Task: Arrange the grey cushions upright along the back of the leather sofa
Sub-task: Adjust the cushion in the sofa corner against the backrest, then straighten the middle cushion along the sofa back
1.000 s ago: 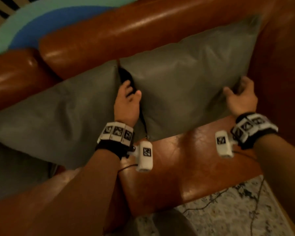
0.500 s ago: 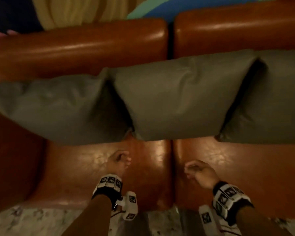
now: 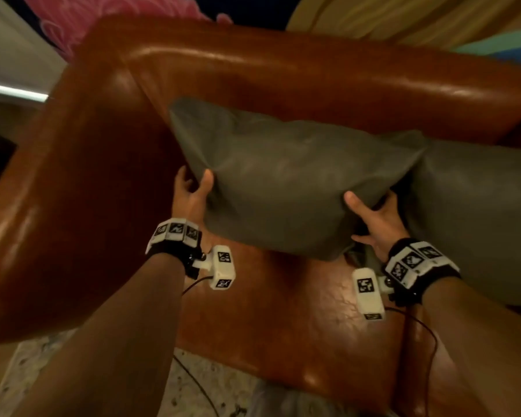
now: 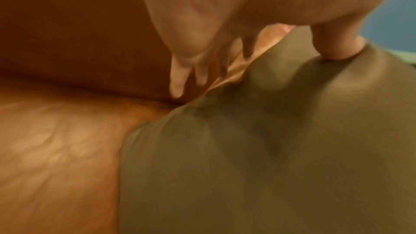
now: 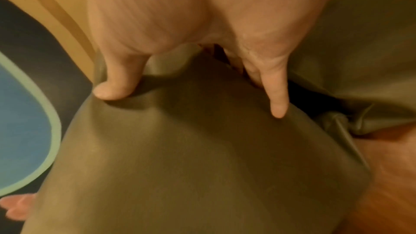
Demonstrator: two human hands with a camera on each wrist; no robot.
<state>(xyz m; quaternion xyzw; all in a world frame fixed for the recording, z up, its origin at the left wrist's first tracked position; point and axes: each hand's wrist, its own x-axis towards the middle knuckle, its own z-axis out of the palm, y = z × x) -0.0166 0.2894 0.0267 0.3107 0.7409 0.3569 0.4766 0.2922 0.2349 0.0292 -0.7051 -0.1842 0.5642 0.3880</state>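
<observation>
A grey cushion (image 3: 289,179) leans against the back of the brown leather sofa (image 3: 313,73), in its left corner. My left hand (image 3: 193,188) grips the cushion's left edge, thumb on the front (image 4: 337,49), fingers behind it. My right hand (image 3: 370,212) grips its right edge, thumb pressed into the front face (image 5: 112,92), fingers round the side. A second grey cushion (image 3: 475,212) stands just to the right, touching the first. The cushion fills the lower part of both wrist views (image 4: 270,157) (image 5: 180,157).
The sofa's left armrest (image 3: 60,188) curves round beside my left arm. The bare seat (image 3: 283,320) lies in front of the cushions. A pale speckled floor (image 3: 211,386) shows below. Colourful fabric (image 3: 115,16) lies behind the sofa.
My view has swung left to the sofa's corner. Both hands, held free above the seat half a second ago, now grip the leftmost cushion by its two sides.
</observation>
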